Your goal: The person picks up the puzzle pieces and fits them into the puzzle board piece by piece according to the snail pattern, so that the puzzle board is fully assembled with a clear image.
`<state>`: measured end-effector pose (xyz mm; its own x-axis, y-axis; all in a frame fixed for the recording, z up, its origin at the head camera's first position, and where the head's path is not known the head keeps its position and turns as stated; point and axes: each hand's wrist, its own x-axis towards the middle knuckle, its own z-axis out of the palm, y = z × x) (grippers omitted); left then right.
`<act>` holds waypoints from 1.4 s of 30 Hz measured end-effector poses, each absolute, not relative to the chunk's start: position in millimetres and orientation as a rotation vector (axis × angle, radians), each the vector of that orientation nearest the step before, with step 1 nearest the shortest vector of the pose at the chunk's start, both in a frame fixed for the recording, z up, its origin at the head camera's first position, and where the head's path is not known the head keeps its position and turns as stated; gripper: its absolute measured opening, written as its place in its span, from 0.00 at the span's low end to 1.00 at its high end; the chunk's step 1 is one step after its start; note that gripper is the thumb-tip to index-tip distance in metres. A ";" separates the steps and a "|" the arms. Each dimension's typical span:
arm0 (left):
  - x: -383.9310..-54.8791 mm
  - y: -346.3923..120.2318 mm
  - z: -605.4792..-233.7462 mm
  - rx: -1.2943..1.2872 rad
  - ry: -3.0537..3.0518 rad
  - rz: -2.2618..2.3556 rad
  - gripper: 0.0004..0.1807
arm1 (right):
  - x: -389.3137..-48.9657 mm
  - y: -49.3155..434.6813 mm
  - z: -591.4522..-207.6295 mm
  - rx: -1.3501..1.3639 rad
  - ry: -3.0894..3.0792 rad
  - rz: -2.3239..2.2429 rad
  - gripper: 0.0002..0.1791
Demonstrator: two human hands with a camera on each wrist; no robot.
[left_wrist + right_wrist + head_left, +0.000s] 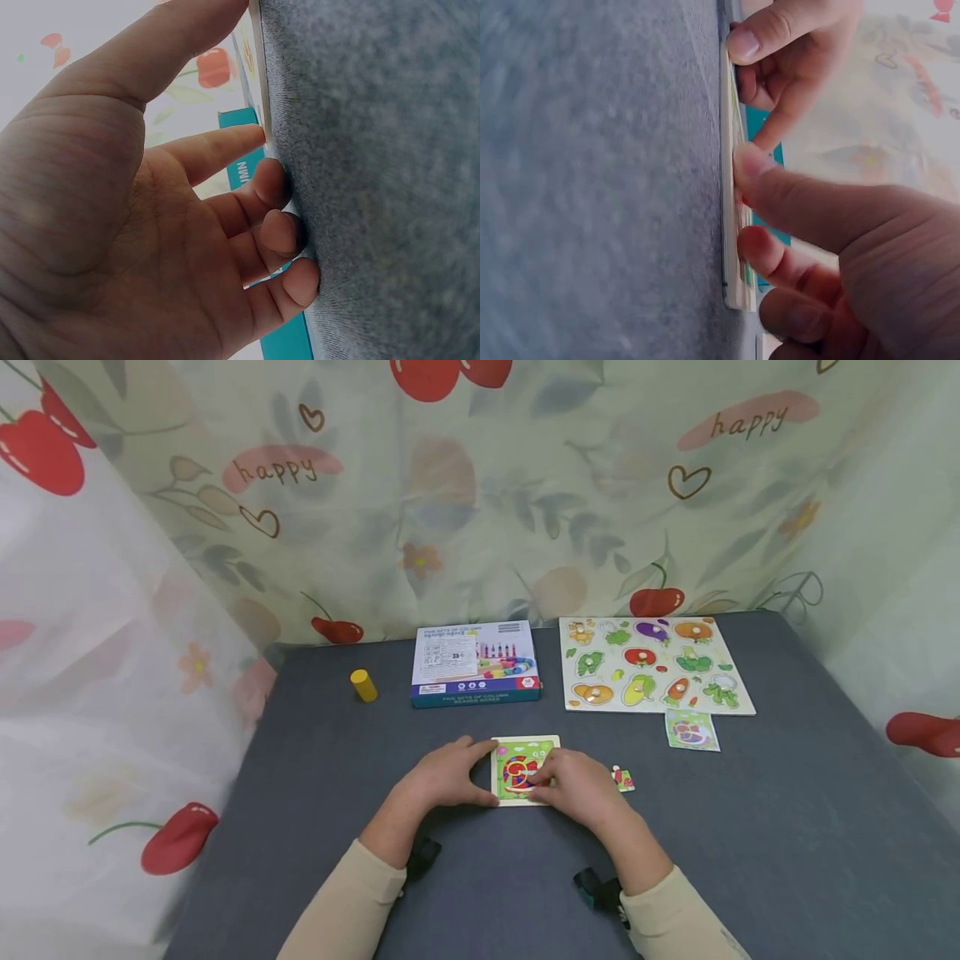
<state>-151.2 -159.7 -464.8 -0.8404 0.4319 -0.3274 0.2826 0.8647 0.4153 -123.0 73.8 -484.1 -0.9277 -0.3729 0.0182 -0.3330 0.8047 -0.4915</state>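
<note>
A small jigsaw puzzle in a pale wooden tray [525, 803] lies on the dark tabletop, with a red and multicoloured picture on green. My left hand [447, 774] holds the tray by its left side, thumb at the near corner and index finger at the far corner. In the left wrist view, the left hand's other fingers [281, 232] curl toward the cloth. The right hand [581, 783] pinches a puzzle piece [744, 206] low over the tray, thumb and index finger at its surface; the fingers mostly hide the piece. A loose puzzle piece [623, 779] lies right of this hand.
Behind the hands lies a flat box [476, 664] labelled as beaded column sets. To its right is a vegetable peg board [656, 667], with a picture card [692, 730] at its front edge. A yellow cylinder [363, 686] stands at the left. Printed curtains surround the table.
</note>
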 end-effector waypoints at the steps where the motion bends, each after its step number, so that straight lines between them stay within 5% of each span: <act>1: -151.6 -159.8 -465.1 0.525 2.624 0.490 0.51 | -122.5 73.4 -483.8 -0.570 2.914 -0.774 0.07; 7: -152.3 -159.7 -465.2 0.526 2.628 0.467 0.51 | -120.6 73.2 -482.0 -0.569 2.896 -0.737 0.06; 21: -151.6 -159.3 -466.8 0.525 2.628 0.493 0.52 | -111.2 83.4 -455.8 -0.581 2.903 -0.748 0.23; 42: -151.1 -160.3 -466.2 0.527 2.627 0.506 0.52 | -105.3 128.2 -424.3 -0.492 2.981 -0.911 0.23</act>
